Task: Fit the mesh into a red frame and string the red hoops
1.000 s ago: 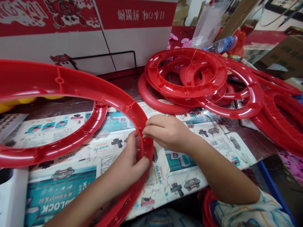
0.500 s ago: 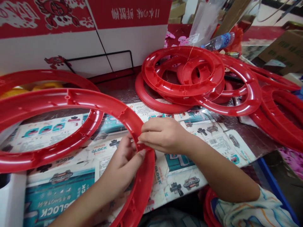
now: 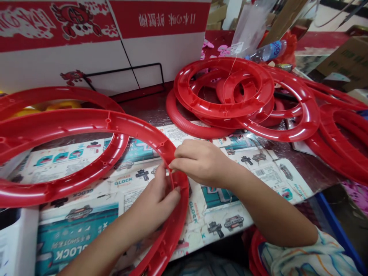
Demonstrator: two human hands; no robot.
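A large red plastic ring [image 3: 135,126], its ribbed hollow side facing up, is tilted in front of me and runs off the left and bottom edges. From inside the ring, my left hand [image 3: 159,195] grips the rim, its thumb over the hollow face and its fingers behind the inner edge. Just above, my right hand [image 3: 198,163] is closed in a pinch at the same inner edge. Its fingertips hide whatever small piece may be between them. A second red ring [image 3: 94,174] lies behind the held one at the left.
Several red rings [image 3: 227,113] are piled at the back right, beside a plastic bottle [image 3: 268,51]. A red and white carton [image 3: 161,50] stands at the back, with a black wire frame [image 3: 123,69] before it. Flattened printed cardboard [image 3: 77,226] covers the table. Pink pieces [image 3: 356,195] lie at far right.
The held ring has turned clockwise, its ribs along the top shifting right. My left hand has moved slightly right with the rim, while my right hand stays pinched at nearly the same spot.
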